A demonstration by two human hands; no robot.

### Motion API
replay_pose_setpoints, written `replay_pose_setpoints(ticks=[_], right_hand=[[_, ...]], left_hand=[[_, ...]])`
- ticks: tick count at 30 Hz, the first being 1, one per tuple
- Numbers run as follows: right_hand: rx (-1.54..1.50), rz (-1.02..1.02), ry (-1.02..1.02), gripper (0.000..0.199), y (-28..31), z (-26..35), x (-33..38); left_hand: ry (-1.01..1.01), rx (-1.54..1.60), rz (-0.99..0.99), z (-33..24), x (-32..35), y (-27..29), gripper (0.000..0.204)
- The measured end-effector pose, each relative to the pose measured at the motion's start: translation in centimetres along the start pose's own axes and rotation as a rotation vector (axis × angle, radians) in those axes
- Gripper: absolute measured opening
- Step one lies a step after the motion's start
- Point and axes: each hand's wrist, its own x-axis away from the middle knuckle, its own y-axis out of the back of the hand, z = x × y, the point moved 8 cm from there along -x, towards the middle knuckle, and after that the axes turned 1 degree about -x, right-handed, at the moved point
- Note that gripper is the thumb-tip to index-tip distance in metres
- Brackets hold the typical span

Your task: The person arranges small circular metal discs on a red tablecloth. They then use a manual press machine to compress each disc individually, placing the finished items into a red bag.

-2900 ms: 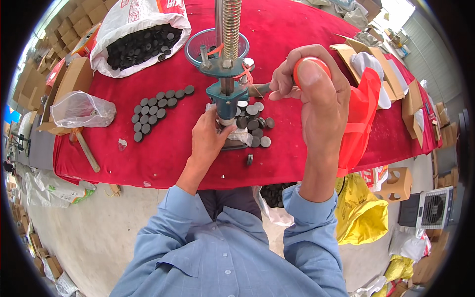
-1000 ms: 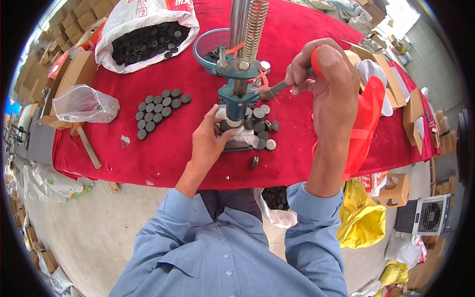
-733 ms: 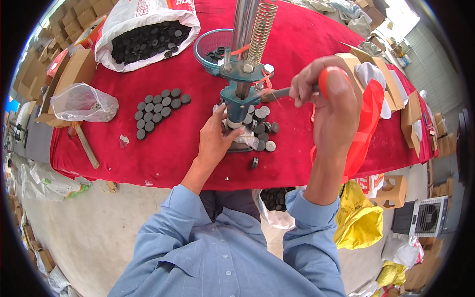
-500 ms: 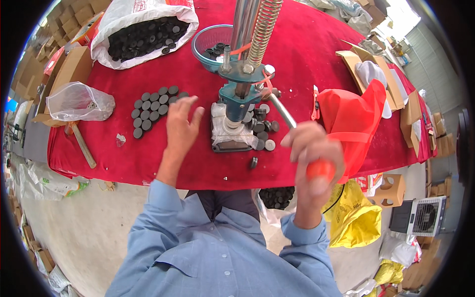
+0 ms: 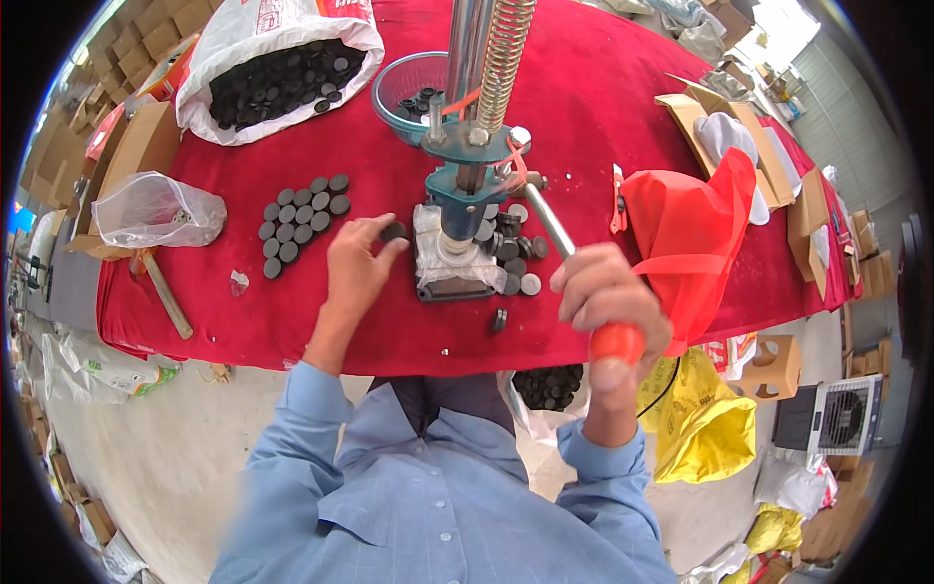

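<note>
Over a red-covered counter (image 5: 545, 336), my left hand (image 5: 356, 263) pinches a black disc (image 5: 393, 231), held between a cluster of dark discs (image 5: 304, 215) and a teal press (image 5: 461, 216), while my right hand (image 5: 617, 294), well apart from it, wraps around the red knob (image 5: 617, 341) on the press's metal lever (image 5: 552, 224).

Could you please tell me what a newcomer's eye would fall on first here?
The teal metal press near the picture's centre, on a red cloth, probably stands out. To its right, the right hand grips its red-knobbed metal lever; to its left, the left hand pinches a round black disc.
</note>
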Motion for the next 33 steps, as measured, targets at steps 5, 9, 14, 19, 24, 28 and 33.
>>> replay_pose_setpoints(ticks=[5, 9, 14, 19, 24, 28, 33], right_hand=[[-0.157, -0.073, -0.211, 0.037, 0.7, -1.6, -6.3], [-0.205, -0.095, -0.331, 0.032, 0.5, -2.2, -8.1], [-0.151, -0.081, -0.192, 0.039, 0.5, -1.4, -5.6], [-0.121, -0.035, 0.065, 0.037, -0.6, -1.0, 2.4], [-0.026, -0.101, -0.005, 0.034, -1.0, -2.1, 7.5], [0.012, -0.056, -0.036, 0.034, -0.6, -1.4, 5.9], [-0.007, -0.080, 0.010, 0.033, -0.6, 0.6, 1.5]], left_hand=[[-0.025, 0.083, 0.028, -5.8, 1.1, -2.4, 0.057], [-0.017, 0.030, 0.056, -6.9, 0.1, -3.9, 0.065], [-0.054, 0.105, 0.014, -7.0, 0.0, -2.5, 0.065], [-0.112, -0.260, -0.136, 0.3, -1.1, 1.9, 0.041], [-0.122, -0.504, -0.070, 4.9, -1.9, 2.5, 0.038], [-0.064, -0.378, -0.049, 6.3, -2.4, 2.6, 0.034], [0.049, -0.271, -0.026, 6.2, -2.0, 2.5, 0.039]])
